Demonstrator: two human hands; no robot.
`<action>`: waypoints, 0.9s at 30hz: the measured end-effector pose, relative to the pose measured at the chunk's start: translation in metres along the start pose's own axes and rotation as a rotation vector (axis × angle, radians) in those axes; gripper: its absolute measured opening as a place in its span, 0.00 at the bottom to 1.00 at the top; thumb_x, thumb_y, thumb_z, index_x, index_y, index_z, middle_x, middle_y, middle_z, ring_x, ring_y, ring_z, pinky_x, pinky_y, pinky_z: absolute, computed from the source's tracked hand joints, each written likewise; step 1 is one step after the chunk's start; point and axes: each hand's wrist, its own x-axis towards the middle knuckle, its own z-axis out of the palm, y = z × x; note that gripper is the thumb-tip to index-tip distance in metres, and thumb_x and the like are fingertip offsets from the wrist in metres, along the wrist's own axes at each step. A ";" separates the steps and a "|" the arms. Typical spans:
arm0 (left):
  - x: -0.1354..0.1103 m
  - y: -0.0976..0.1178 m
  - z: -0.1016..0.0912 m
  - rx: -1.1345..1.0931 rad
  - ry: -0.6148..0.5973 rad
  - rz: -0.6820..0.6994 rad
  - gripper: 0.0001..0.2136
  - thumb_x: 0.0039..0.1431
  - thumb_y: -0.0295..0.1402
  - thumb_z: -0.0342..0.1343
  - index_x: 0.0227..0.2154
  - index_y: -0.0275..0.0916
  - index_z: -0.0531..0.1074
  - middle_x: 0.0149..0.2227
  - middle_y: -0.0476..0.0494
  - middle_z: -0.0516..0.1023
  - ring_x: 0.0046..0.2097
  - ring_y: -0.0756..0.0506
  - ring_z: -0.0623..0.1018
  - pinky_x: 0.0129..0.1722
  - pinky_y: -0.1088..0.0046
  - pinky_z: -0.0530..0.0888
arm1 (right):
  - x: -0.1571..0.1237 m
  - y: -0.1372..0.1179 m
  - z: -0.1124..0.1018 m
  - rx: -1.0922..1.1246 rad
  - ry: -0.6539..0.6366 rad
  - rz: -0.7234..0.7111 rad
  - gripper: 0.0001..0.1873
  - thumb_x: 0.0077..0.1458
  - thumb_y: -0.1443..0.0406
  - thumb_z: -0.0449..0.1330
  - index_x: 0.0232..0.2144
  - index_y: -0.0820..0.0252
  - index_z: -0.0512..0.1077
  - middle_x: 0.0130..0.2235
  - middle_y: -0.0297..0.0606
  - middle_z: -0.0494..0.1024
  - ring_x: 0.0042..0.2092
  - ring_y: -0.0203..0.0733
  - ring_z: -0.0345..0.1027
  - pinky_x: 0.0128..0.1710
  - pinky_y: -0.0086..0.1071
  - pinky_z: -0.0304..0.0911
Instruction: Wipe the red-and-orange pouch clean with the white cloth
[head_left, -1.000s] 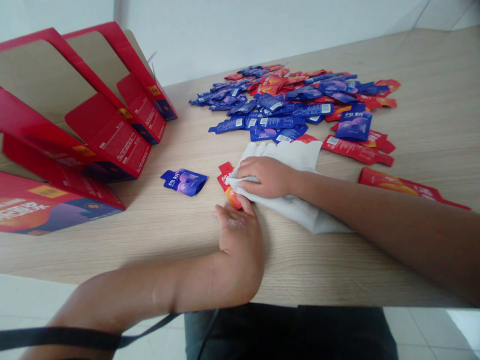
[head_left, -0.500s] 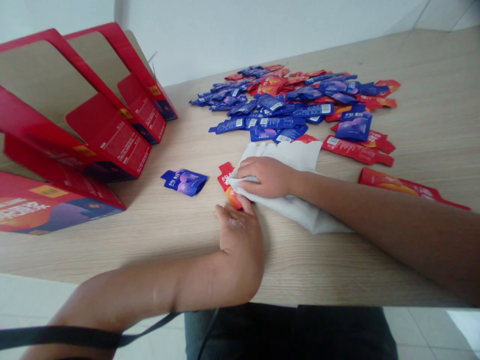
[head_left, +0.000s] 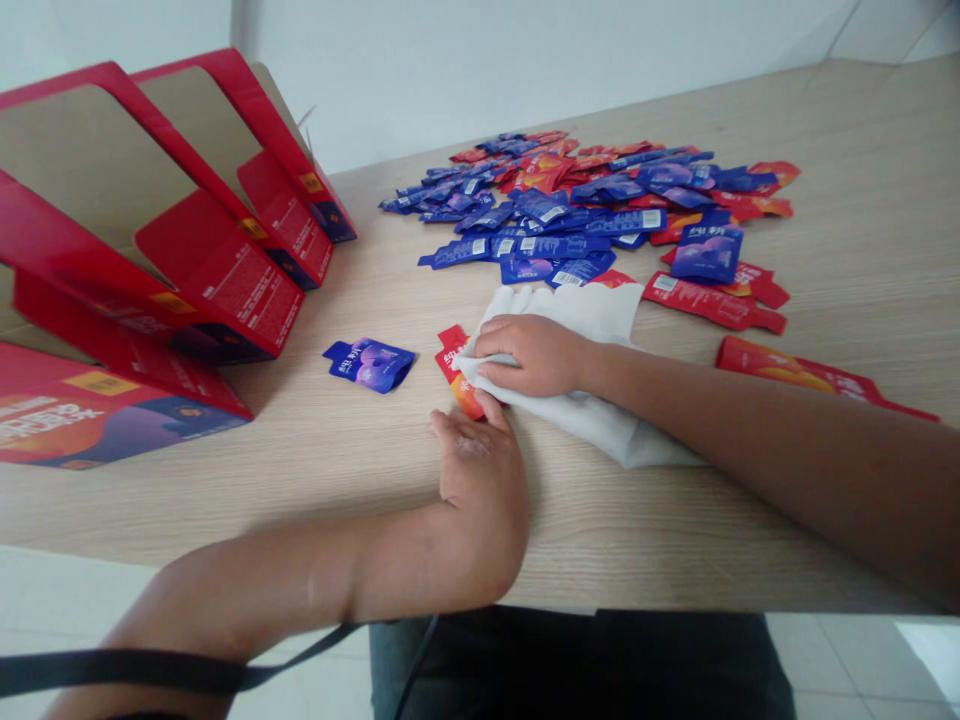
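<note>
A white cloth (head_left: 577,310) is bunched in my right hand (head_left: 532,352), whose fingers are closed on it. The cloth lies over part of a red pouch (head_left: 452,350) flat on the table, so the pouch's right side is hidden. My left hand (head_left: 484,455) is bent at the wrist and holds the pouch's near end with its fingertips; some of its fingers are out of sight beneath the hand. To the left of the red pouch, by itself, lies a blue-purple pouch (head_left: 371,365).
Several open red cartons (head_left: 247,290) stand along the left side. Behind the cloth a wide heap of blue and red pouches (head_left: 555,205) spreads toward the wall. Another red pouch (head_left: 795,368) lies right, behind my right forearm. The wooden table's (head_left: 637,560) front edge is close to my body.
</note>
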 end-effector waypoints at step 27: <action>0.000 0.000 -0.001 -0.012 -0.018 -0.002 0.25 0.58 0.16 0.35 0.58 0.20 0.58 0.35 0.26 0.80 0.44 0.40 0.79 0.50 0.58 0.69 | 0.000 0.000 0.000 0.004 0.003 -0.014 0.10 0.56 0.66 0.52 0.29 0.64 0.71 0.33 0.41 0.72 0.36 0.41 0.63 0.39 0.33 0.55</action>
